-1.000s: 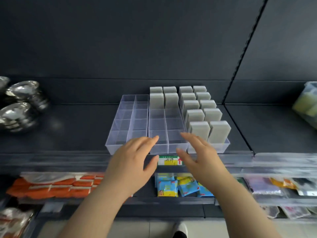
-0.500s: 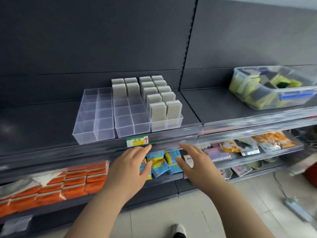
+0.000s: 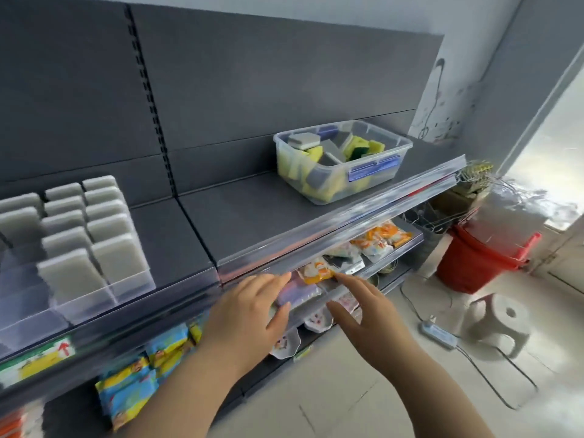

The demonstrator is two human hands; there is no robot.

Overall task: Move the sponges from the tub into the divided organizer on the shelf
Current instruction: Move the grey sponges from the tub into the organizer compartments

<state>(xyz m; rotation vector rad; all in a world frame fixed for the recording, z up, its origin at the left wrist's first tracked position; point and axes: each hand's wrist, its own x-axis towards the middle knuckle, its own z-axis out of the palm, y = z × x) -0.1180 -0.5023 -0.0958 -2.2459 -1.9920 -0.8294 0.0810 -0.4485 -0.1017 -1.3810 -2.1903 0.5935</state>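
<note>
A clear plastic tub (image 3: 376,181) stands on the dark shelf at the right, holding several grey and yellow sponges (image 3: 331,153). The clear divided organizer (image 3: 132,284) sits on the same shelf at the far left, with several grey sponges (image 3: 71,273) standing upright in its right-hand rows. My left hand (image 3: 249,314) and my right hand (image 3: 368,314) hover in front of the shelf edge, between organizer and tub. Both hands hold nothing and their fingers are spread.
The shelf's clear front rail (image 3: 341,229) runs across below the tub. Lower shelves carry packaged goods (image 3: 379,238) and blue-yellow packets (image 3: 132,384). A red bucket (image 3: 480,260), a white stool (image 3: 502,320) and a power strip (image 3: 439,335) are on the floor at the right.
The view has swung to the right: the organizer slid to the left edge and the tub came toward the middle. Both empty hands moved right along the shelf front.
</note>
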